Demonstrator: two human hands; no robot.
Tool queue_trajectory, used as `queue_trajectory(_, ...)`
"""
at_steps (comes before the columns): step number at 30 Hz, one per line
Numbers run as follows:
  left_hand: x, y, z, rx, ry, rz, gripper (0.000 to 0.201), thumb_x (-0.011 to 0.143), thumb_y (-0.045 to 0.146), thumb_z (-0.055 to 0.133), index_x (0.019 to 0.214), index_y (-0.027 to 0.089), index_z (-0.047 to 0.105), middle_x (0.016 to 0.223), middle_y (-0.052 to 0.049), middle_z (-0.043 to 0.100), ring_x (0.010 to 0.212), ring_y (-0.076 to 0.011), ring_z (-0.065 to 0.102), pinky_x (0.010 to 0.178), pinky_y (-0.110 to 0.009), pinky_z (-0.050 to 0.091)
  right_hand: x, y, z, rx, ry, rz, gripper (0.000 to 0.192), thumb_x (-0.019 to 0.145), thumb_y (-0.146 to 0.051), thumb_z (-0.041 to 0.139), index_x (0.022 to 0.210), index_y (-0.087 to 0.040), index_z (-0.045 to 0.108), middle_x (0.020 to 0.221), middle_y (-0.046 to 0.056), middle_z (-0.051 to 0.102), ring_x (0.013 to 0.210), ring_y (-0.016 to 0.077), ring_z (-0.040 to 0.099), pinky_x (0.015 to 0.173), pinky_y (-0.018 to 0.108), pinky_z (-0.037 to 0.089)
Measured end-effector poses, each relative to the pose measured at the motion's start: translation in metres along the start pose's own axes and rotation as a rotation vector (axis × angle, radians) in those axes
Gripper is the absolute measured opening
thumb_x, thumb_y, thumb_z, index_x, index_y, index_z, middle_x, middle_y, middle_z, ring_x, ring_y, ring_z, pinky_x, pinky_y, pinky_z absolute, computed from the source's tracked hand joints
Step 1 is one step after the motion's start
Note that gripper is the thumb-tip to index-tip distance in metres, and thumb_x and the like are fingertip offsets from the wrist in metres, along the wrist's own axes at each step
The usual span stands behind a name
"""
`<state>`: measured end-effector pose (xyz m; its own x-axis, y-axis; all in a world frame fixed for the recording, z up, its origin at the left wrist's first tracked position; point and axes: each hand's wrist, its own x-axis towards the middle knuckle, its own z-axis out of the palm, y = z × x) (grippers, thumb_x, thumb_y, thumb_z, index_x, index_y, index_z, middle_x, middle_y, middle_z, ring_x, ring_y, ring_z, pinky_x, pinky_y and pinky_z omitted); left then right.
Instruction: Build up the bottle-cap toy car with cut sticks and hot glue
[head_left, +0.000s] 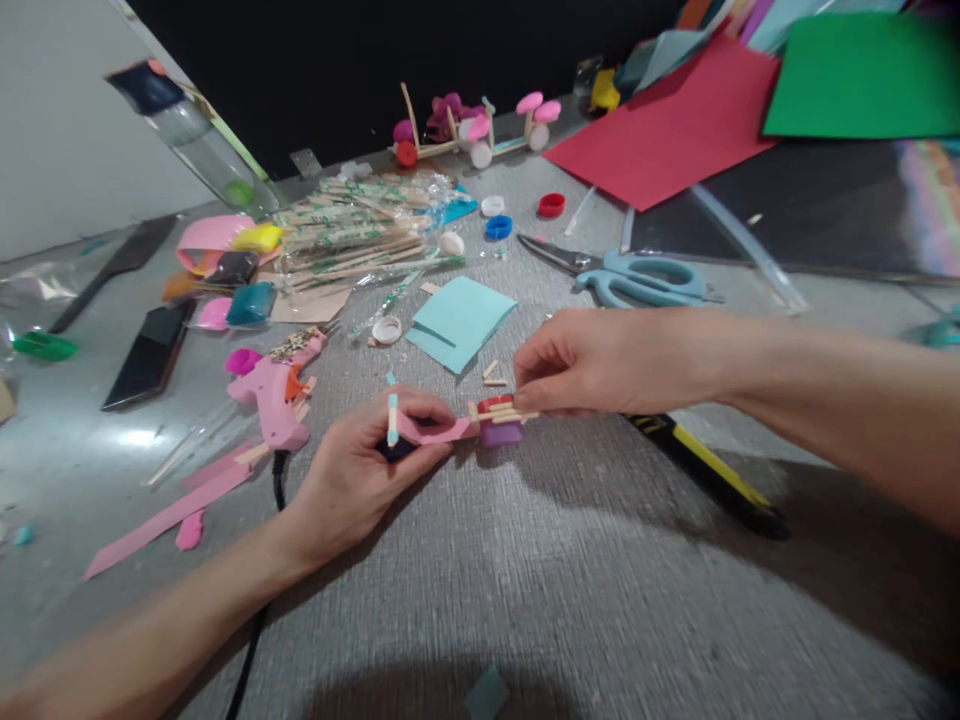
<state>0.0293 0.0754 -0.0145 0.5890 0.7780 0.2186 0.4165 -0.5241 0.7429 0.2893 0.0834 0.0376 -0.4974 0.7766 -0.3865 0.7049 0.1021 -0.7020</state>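
Observation:
My left hand [367, 465] is closed around one end of a small craft model with a pink paper strip [442, 432]. A short stick wrapped in light blue [393, 418] stands up at that end, and something dark sits under the fingers. At the model's other end are a red bottle cap [493, 404], a purple piece [501, 433] and several short wooden sticks [504, 412]. My right hand [559, 365] pinches these sticks at their right end; its fingertips are partly hidden. Two loose stick bits [493, 380] lie just beyond the model.
Light blue paper [469, 318] and blue-handled scissors [652, 280] lie beyond my hands. A yellow-black utility knife [712, 478] is under my right forearm. At left rests a pink glue gun [281, 405] with its cord, near a phone [150, 350]. Bagged wooden sticks [352, 235] lie behind.

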Motion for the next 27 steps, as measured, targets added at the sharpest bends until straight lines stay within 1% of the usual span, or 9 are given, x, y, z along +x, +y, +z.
queue_trajectory(5,0.0,0.001,-0.001,0.013,-0.009,-0.005,0.007,0.089,0.017,0.072,0.093,0.023,0.071,0.099,0.0,0.075,0.093,-0.0152,0.07,0.084,-0.029,0.056,-0.003,-0.005,-0.001,-0.052,-0.012,0.002,0.032,0.093,-0.028,0.057,0.062,-0.018,0.058,0.052,-0.004,0.049,0.047,0.0082,0.039,0.044,0.024,0.027)
queue_trajectory(9,0.0,0.001,0.001,-0.006,0.004,-0.003,0.007,0.089,0.017,0.072,0.091,0.024,0.071,0.099,0.002,0.075,0.093,-0.0133,0.07,0.082,-0.026,0.056,-0.005,-0.006,0.001,-0.078,0.05,0.022,0.034,0.093,-0.027,0.056,0.059,-0.019,0.058,0.047,-0.004,0.046,0.041,0.0072,0.037,0.042,0.024,0.027)
queue_trajectory(11,-0.001,0.001,0.002,-0.026,0.014,-0.011,0.006,0.089,0.018,0.073,0.089,0.024,0.071,0.1,0.002,0.076,0.093,-0.0131,0.07,0.082,-0.026,0.055,-0.008,-0.005,0.002,-0.084,0.082,0.036,0.036,0.094,-0.029,0.055,0.06,-0.019,0.059,0.047,-0.004,0.049,0.04,0.0072,0.039,0.041,0.024,0.028)
queue_trajectory(13,-0.001,0.0,0.002,-0.035,0.018,-0.015,0.006,0.089,0.019,0.073,0.087,0.024,0.07,0.099,0.002,0.076,0.093,-0.0131,0.07,0.081,-0.026,0.055,-0.011,-0.002,0.003,-0.094,0.117,0.038,0.033,0.094,-0.035,0.057,0.065,-0.02,0.064,0.051,-0.004,0.054,0.041,0.0081,0.042,0.042,0.025,0.028)
queue_trajectory(16,-0.002,0.0,0.002,-0.049,0.014,-0.013,0.006,0.088,0.019,0.074,0.087,0.023,0.07,0.097,0.001,0.075,0.09,-0.0133,0.07,0.08,-0.027,0.054,-0.015,0.002,0.008,-0.077,0.227,-0.032,0.023,0.089,-0.044,0.068,0.085,-0.022,0.071,0.062,-0.003,0.063,0.049,0.01,0.051,0.046,0.024,0.033)
queue_trajectory(18,-0.002,0.0,0.001,-0.059,0.008,-0.014,0.006,0.088,0.02,0.074,0.087,0.023,0.07,0.097,0.001,0.075,0.09,-0.0139,0.07,0.08,-0.028,0.054,-0.017,0.003,0.014,-0.074,0.301,-0.099,0.018,0.086,-0.039,0.074,0.09,-0.022,0.072,0.07,-0.003,0.068,0.056,0.0104,0.056,0.051,0.024,0.037)
queue_trajectory(21,-0.002,0.0,0.0,-0.062,0.002,-0.012,0.006,0.088,0.021,0.074,0.086,0.023,0.069,0.098,0.0,0.075,0.09,-0.0152,0.07,0.08,-0.031,0.054,-0.019,0.002,0.023,-0.126,0.372,-0.161,0.003,0.086,-0.021,0.071,0.083,-0.021,0.071,0.072,-0.004,0.069,0.062,0.0101,0.058,0.057,0.024,0.037)
queue_trajectory(23,-0.002,0.0,0.0,-0.069,0.0,-0.005,0.005,0.089,0.022,0.074,0.085,0.023,0.07,0.097,0.0,0.075,0.089,-0.0162,0.07,0.08,-0.032,0.055,-0.02,0.002,0.028,-0.141,0.399,-0.177,0.009,0.087,-0.016,0.068,0.081,-0.021,0.07,0.071,-0.005,0.068,0.064,0.0101,0.058,0.058,0.024,0.037)
queue_trajectory(27,-0.001,-0.001,0.001,-0.077,0.0,0.005,0.003,0.089,0.024,0.073,0.088,0.024,0.071,0.097,-0.001,0.075,0.091,-0.0172,0.07,0.078,-0.032,0.055,-0.021,0.003,0.033,-0.152,0.416,-0.166,0.01,0.089,-0.017,0.067,0.08,-0.022,0.068,0.069,-0.005,0.066,0.063,0.0102,0.056,0.057,0.024,0.035)
